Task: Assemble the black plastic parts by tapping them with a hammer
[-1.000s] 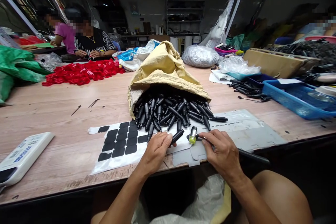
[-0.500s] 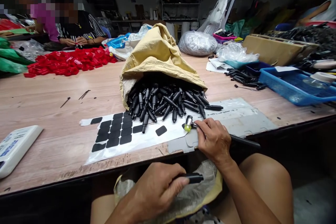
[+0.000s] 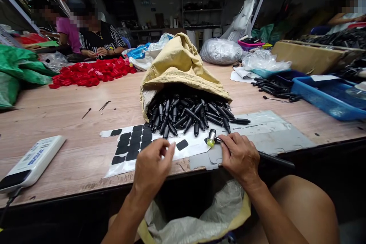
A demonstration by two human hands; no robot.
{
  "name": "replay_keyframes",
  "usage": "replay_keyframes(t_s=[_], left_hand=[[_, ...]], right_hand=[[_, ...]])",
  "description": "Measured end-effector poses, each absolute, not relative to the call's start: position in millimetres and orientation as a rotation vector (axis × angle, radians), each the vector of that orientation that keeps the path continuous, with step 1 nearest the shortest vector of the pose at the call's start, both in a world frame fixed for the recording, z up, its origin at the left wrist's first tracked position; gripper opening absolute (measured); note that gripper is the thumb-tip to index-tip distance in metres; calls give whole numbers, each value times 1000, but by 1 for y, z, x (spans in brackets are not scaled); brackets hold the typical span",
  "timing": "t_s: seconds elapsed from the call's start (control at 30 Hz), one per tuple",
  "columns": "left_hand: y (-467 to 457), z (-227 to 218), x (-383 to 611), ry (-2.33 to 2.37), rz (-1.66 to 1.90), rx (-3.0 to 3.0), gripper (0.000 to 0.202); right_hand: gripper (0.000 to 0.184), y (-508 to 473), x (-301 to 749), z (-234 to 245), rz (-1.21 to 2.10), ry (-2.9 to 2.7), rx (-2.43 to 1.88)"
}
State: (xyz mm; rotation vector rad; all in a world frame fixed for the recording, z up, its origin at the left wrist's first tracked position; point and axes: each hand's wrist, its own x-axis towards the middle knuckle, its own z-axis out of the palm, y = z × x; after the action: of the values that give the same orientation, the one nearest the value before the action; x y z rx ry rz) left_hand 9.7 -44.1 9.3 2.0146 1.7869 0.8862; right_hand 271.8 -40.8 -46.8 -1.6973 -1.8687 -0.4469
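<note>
My right hand (image 3: 241, 156) is closed round a small hammer (image 3: 212, 137) at the table's front edge. The hammer has a metal head with a yellow-green face and a long black handle. My left hand (image 3: 154, 162) is over the white sheet (image 3: 183, 154), its thumb and forefinger apart and nothing visible between them. Just beyond its fingertips lie many black pen-like plastic tubes (image 3: 188, 116), spilling from a yellow woven sack (image 3: 174, 59). Dark rounded-square stickers (image 3: 133, 146) cover the sheet's left part. A second sack (image 3: 200, 228) lies open on my lap, its inside dark.
A white power bank-like box (image 3: 37, 158) with a cable lies at left. Red plastic parts (image 3: 91, 71) are heaped farther back, near two co-workers. On the right are a blue tray (image 3: 328, 97), more black parts (image 3: 274, 88) and a cardboard box (image 3: 309, 57).
My left hand has risen from above the lap sack to the table beside the pile, and the black tube it held is gone from it. My right hand keeps the hammer. The view has shifted left.
</note>
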Motion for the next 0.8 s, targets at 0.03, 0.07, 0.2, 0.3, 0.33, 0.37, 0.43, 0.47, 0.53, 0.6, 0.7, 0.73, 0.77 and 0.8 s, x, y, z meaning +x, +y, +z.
replay_keyframes(t_s=[0.03,0.07,0.2,0.3,0.33,0.37,0.43,0.47,0.53,0.6,0.7,0.73,0.77,0.8], left_hand=[[-31,9,6,1929,911,2002,27],[-19,7,3,2035,882,1988,26],[5,-3,-9,2134,652,1982,25],[-1,-3,-14,2108,672,1942,20],[-5,-2,-13,2074,711,1931,20],[-9,0,-12,2008,750,1940,20],[-15,2,-5,1773,791,2022,19],[-17,2,0,1630,787,2080,17],[-18,1,13,1405,742,2175,14],[-15,-3,26,1300,709,2234,11],[-9,-11,38,1262,733,2265,10],[-7,-13,39,1251,754,2264,10],[-6,-15,40,1236,774,2258,10],[-4,-17,39,1220,789,2248,10]], right_hand=[[23,-41,272,-47,-444,-1871,-1697],[23,-41,272,-48,-443,-1871,-1694],[23,-40,272,-49,-448,-1867,-1678],[23,-40,272,-50,-455,-1869,-1678],[23,-40,272,-50,-456,-1868,-1679],[23,-40,272,-50,-454,-1869,-1679],[23,-39,272,-51,-448,-1869,-1684],[23,-40,272,-51,-444,-1869,-1685],[24,-40,272,-51,-431,-1872,-1685],[25,-40,272,-51,-418,-1874,-1679],[27,-40,275,-50,-387,-1882,-1655],[28,-40,276,-49,-367,-1889,-1638],[30,-40,278,-47,-344,-1901,-1615],[33,-39,279,-46,-317,-1912,-1586]])
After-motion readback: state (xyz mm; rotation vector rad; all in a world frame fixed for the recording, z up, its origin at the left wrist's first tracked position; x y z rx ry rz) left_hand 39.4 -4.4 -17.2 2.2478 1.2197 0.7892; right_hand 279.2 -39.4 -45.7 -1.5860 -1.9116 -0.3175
